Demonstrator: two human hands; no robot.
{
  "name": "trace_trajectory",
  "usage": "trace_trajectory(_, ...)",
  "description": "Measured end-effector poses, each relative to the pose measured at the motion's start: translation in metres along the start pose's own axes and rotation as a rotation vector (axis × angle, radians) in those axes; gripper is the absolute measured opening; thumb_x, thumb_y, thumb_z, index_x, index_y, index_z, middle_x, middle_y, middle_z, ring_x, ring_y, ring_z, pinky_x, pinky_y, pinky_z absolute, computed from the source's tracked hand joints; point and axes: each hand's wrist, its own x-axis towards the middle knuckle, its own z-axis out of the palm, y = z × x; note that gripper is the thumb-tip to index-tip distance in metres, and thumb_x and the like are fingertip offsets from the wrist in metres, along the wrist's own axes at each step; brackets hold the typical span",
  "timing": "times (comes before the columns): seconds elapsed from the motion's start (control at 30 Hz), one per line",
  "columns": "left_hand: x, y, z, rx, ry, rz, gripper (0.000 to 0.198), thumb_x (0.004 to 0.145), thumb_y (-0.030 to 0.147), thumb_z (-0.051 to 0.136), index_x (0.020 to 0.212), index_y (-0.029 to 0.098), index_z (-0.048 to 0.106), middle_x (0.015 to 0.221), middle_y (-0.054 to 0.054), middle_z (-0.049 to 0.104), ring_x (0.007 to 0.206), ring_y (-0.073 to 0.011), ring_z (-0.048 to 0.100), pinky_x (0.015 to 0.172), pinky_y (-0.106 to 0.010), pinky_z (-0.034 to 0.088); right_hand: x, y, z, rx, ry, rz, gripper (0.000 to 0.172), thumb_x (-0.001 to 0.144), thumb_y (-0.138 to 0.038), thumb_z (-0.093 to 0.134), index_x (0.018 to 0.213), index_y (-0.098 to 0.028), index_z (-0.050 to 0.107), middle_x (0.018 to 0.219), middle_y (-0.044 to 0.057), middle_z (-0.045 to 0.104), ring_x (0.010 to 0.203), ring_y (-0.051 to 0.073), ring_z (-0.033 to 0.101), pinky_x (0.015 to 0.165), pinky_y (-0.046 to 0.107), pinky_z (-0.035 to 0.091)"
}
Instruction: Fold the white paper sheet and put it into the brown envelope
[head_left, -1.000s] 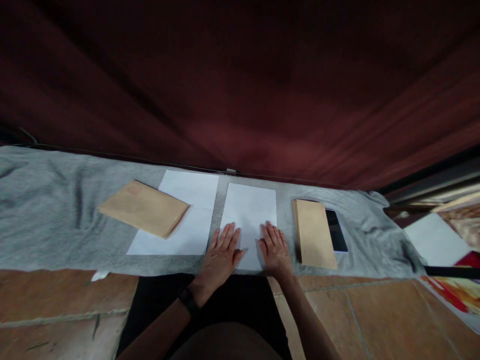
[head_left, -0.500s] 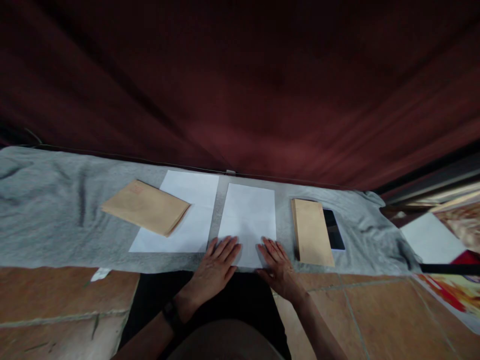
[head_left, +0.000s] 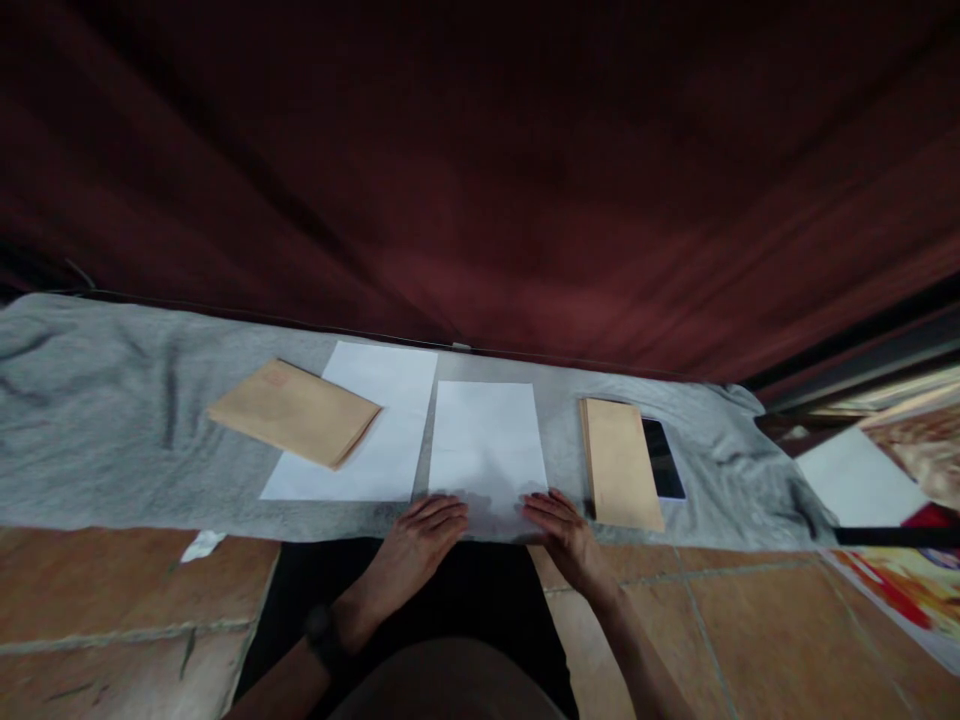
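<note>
A white sheet of paper [head_left: 487, 430] lies in front of me on the grey cloth. My left hand [head_left: 426, 540] is closed at its near left corner, fingers together, wearing a dark wristband. At the near right corner my right hand [head_left: 568, 537] is likewise closed, with its thumb tucked out of sight under the fingers. Left of this sheet lies more white paper [head_left: 397, 420], partly covered by a stack of brown envelopes [head_left: 296, 410]. A second stack of brown envelopes [head_left: 622, 465] sits to the right, beside my right hand.
A dark-screened phone [head_left: 664, 460] lies partly under the right envelopes. The long grey cloth [head_left: 112, 400] spreads across the narrow surface, with a dark red curtain [head_left: 480, 200] behind it. Tiled floor [head_left: 765, 620] shows below. Further right are a white panel [head_left: 862, 475] and a printed picture sheet [head_left: 907, 600].
My hands went from lying flat on the sheet to curled at its near corners. The sheet has shifted slightly left and towards me, and straightened.
</note>
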Motion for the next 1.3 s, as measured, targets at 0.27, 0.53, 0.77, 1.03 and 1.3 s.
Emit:
trace_trajectory(0.27,-0.028,-0.018,0.000,-0.107,0.097,-0.132,0.063,0.079,-0.006,0.044,0.129,0.026,0.065,0.141,-0.003,0.064,0.133,-0.0213,0.057,0.110,-0.044,0.051,0.000,0.007,0.003,0.081,0.090,0.064,0.037,0.091,-0.022,0.069,0.127,-0.029,0.069,0.134,0.007,0.069,0.128,0.025,0.062,0.113,0.050,0.045)
trace_trajectory(0.53,-0.020,-0.019,-0.001,-0.330,0.149,-0.312,0.038,0.091,0.011,0.046,0.117,0.025,0.069,0.124,-0.004,0.073,0.120,-0.0197,0.067,0.107,-0.039,0.053,-0.001,0.009,-0.006,0.240,0.078,0.198,0.019,0.098,-0.034,0.062,0.111,-0.032,0.076,0.113,0.003,0.078,0.114,0.023,0.070,0.112,0.051,0.046)
trace_trajectory(0.77,-0.016,-0.016,-0.008,-0.509,0.168,-0.451,0.027,0.100,0.038,0.048,0.108,0.025,0.071,0.115,-0.003,0.076,0.108,-0.0195,0.072,0.099,-0.035,0.056,0.006,-0.003,-0.007,0.220,0.108,0.279,0.026,0.099,-0.046,0.057,0.107,-0.033,0.077,0.112,0.002,0.078,0.114,0.024,0.069,0.111,0.049,0.047)
trace_trajectory(1.03,0.000,-0.013,-0.003,-0.346,0.332,-0.634,0.032,0.095,0.050,0.052,0.095,0.024,0.070,0.093,-0.004,0.076,0.088,-0.0220,0.072,0.084,-0.035,0.058,0.020,-0.006,0.000,0.070,0.176,0.414,0.032,0.101,-0.044,0.050,0.111,-0.026,0.074,0.105,0.006,0.076,0.101,0.025,0.070,0.089,0.038,0.057)
trace_trajectory(1.3,0.019,-0.017,-0.005,-0.270,0.307,-0.743,0.032,0.093,0.051,0.051,0.089,0.023,0.067,0.084,-0.003,0.072,0.070,-0.0183,0.065,0.070,-0.030,0.051,0.035,-0.005,0.005,0.042,0.230,0.467,0.031,0.098,-0.042,0.049,0.091,-0.022,0.071,0.094,0.007,0.070,0.088,0.021,0.067,0.081,0.032,0.054)
